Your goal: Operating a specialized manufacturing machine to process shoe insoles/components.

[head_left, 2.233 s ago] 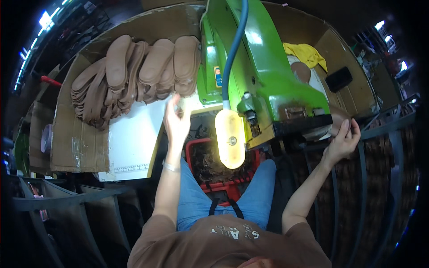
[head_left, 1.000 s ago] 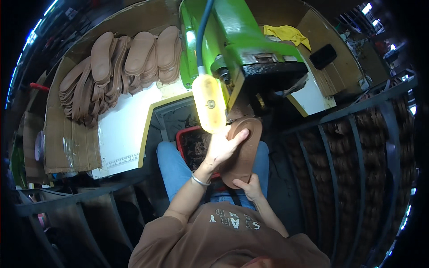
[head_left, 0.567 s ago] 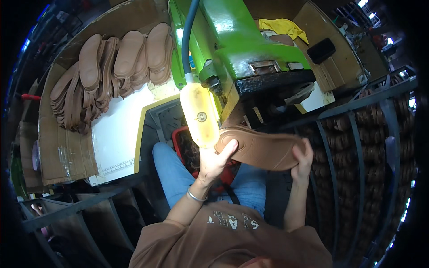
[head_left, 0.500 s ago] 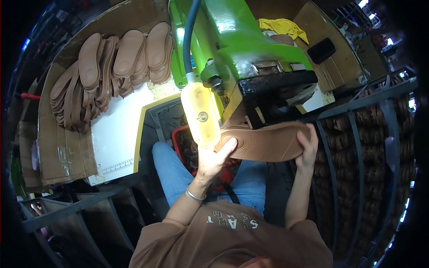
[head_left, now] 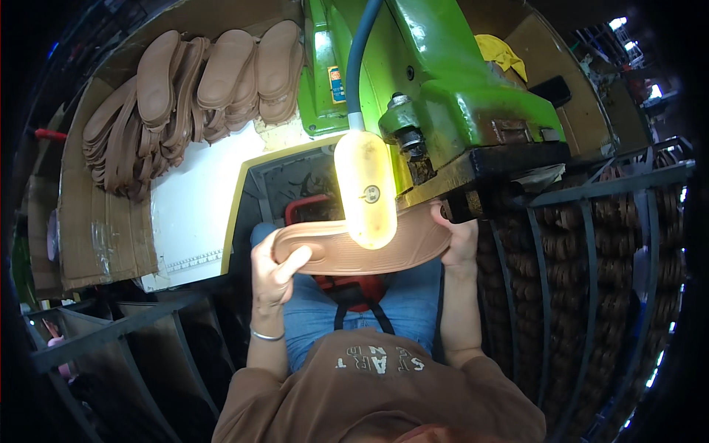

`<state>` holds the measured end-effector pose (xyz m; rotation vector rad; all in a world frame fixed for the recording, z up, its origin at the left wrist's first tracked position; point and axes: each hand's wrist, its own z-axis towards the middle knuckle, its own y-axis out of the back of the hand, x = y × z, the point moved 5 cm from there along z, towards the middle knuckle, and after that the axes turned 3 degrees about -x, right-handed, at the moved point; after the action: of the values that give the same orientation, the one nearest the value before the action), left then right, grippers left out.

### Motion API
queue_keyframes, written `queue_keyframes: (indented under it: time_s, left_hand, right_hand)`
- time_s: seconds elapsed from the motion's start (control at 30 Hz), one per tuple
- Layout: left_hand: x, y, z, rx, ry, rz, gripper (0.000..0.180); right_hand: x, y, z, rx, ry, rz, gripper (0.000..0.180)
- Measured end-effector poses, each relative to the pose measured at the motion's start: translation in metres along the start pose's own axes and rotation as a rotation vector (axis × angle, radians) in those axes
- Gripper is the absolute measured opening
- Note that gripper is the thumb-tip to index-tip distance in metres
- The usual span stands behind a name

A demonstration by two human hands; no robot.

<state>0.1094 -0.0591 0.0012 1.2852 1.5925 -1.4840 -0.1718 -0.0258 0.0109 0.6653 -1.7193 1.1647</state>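
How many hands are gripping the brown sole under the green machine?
2: the left hand grips one end of the brown sole and the right hand the other end, beneath the green machine. No other hands show.

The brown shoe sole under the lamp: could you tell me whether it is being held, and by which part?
Yes. The left hand grips one end of the brown shoe sole, and the right hand grips the other end.

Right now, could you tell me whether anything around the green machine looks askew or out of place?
Nothing looks damaged or spilled. The brown insoles stacked on the cardboard behind lean in a loose, uneven fan. Both hands, left and right, hold one brown sole level under the machine.
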Motion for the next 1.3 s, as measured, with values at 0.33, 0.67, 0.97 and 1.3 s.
queue_keyframes:
  time_s: [0.33, 0.67, 0.97, 1.3]
  left_hand:
    - [0.033, 0.058, -0.058, 0.103, 0.236, 0.169, 0.027]
    - [0.037, -0.102, 0.014, 0.238, -0.073, 0.428, 0.024]
    - [0.066, -0.101, -0.006, 0.06, -0.02, 0.166, 0.024]
    - [0.043, -0.103, -0.005, 0.138, 0.017, -0.062, 0.041]
  right_hand:
    - [-0.012, -0.062, -0.007, 0.192, 0.045, -0.029, 0.025]
    - [-0.038, -0.002, -0.038, -0.048, 0.108, -0.367, 0.047]
    - [-0.047, 0.078, -0.166, 0.001, -0.408, -0.247, 0.031]
    - [0.053, 0.103, -0.08, -0.248, -0.008, -0.266, 0.028]
